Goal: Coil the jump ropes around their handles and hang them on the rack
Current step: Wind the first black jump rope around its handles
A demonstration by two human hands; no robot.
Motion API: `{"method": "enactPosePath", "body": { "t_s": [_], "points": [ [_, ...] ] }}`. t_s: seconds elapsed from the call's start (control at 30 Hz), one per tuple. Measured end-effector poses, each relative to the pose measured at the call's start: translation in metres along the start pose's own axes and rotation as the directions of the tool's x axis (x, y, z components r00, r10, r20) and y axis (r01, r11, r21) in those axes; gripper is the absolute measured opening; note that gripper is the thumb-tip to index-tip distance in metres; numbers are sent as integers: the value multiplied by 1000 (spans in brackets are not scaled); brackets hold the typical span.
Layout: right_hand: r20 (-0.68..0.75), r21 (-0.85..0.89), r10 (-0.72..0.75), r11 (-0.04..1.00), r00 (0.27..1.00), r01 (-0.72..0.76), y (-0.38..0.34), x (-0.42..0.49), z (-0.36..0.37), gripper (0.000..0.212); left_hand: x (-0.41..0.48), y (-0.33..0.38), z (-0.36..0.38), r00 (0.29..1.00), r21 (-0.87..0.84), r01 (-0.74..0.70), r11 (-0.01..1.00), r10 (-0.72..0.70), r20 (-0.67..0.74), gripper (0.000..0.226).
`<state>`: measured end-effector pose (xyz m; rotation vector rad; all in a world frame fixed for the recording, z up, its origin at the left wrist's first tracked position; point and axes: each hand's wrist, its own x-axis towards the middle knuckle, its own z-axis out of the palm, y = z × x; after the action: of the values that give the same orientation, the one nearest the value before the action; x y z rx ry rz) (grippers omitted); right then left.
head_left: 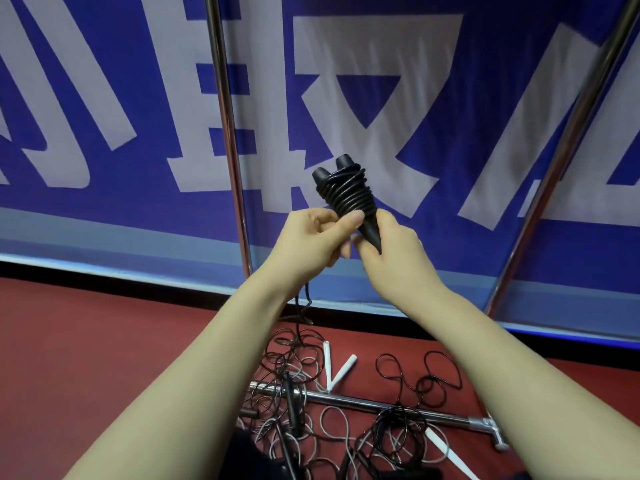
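In the head view, the two black tapered plastic handles [346,188] of one jump rope are held side by side in front of a blue fabric banner with large white characters [450,98]. Thin black cord is wound round their thicker upper half in tight, even turns. The right hand [391,251] curls its fingers round the bare narrow ends below the coil. The left hand [311,237] pinches the cord at the lowest turn, with the thumb pressed flat on it. From that hand the loose black tail [298,323] drops to the tangle of black and grey ropes [294,368] on the red floor [104,341].

The step in hand looks like winding on the rest of the tail. The left hand should pull it taut so that each turn sits against the one above. The right hand needs a firm hold, or the handles may splay. Turns will likely slip down the taper, so tucking the end under the last turn would lock the coil. The tail may also drag neighbouring ropes up, so it should be fed slowly. The shiny metal rack upright [227,133] stands near, behind the hands.
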<state>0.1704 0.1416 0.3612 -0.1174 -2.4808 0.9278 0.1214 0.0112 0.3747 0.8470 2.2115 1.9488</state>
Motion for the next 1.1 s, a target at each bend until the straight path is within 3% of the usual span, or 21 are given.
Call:
{"method": "enactPosePath", "body": {
  "t_s": [0.07,0.17,0.3,0.4,0.5,0.6,0.67,0.73,0.87,1.0,1.1],
  "points": [
    [34,219,99,970,995,-104,0,2,0,2,1,-3,-5,992,-56,-23,998,30,124,22],
    [151,464,190,853,970,-239,-1,6,-4,7,0,-1,-13,981,-68,-27,997,40,191,21],
    [213,592,202,752,956,-290,-5,7,-15,18,0,3,-19,991,-41,-46,998,51,122,12],
    [298,737,119,602,947,-307,-15,1,-20,27,4,2,-17,996,3,-83,997,83,38,7],
    [388,791,47,495,920,-359,-22,-3,-22,36,5,1,-15,994,-29,-104,994,105,25,17],
    [476,797,12,416,879,-437,-26,-6,-24,30,3,5,-16,991,-63,-118,991,121,56,16],
    [487,813,1,364,873,-454,-26,-6,-25,29,1,8,-14,992,-114,-101,988,109,69,22],
    [473,831,-4,335,881,-444,-27,-8,-24,30,0,9,-11,988,-178,-87,980,108,108,12],
    [453,833,0,356,892,-423,-28,-8,-25,30,0,10,-10,984,-194,-75,978,104,142,7],
    [490,703,84,551,868,-450,-23,-3,-25,21,-2,9,-11,998,-71,-58,996,61,31,14],
    [329,663,161,662,931,-349,-17,3,-18,16,0,8,-11,995,-51,-11,999,6,-97,22]
  ]
}}
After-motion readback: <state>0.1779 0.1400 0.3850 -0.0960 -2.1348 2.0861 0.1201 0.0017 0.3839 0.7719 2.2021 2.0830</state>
